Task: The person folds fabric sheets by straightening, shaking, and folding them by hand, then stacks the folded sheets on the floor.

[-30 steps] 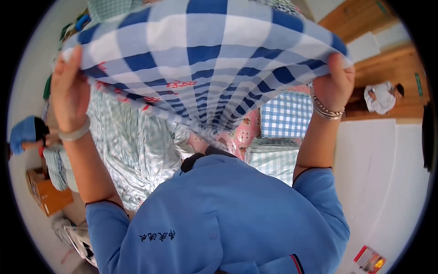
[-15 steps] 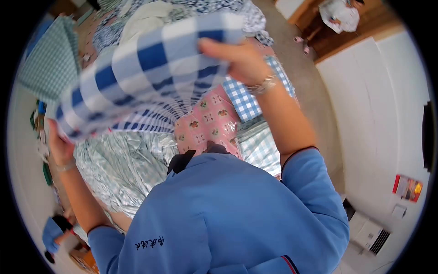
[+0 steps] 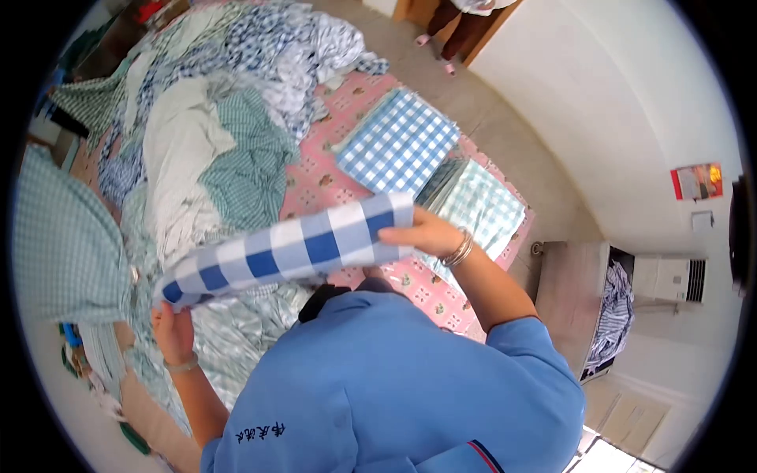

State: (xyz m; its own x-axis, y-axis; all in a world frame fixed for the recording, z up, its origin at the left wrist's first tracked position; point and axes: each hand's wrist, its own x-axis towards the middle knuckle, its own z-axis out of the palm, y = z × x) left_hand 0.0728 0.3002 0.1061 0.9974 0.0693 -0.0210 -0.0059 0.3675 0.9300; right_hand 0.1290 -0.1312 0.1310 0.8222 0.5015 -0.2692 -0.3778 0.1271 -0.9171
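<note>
A blue, white and grey checked cloth (image 3: 303, 246) stretches between my hands as a narrow folded band, slanting up to the right. My left hand (image 3: 173, 335) pinches its lower left corner. At the right end my right hand (image 3: 426, 235) grips it, thumb lying over the front and fingers behind. The band hangs above pale green crumpled fabric (image 3: 244, 335) and a pink patterned table cover (image 3: 331, 165). Just beyond my right hand lie a folded stack of light blue checked cloth (image 3: 398, 142) and a pale green checked stack (image 3: 481, 206).
A large heap of loose fabric (image 3: 185, 150) covers the far left of the table. Green checked cloth (image 3: 71, 236) hangs at the left. Someone in pink slippers (image 3: 449, 68) stands at the far doorway. A cart with striped cloth (image 3: 615, 315) stands at right, near a white wall.
Both hands have come down and closer to my body with the checked cloth. The billowing sheet is now a flatter, narrower band. My view has shifted, showing more of the table.
</note>
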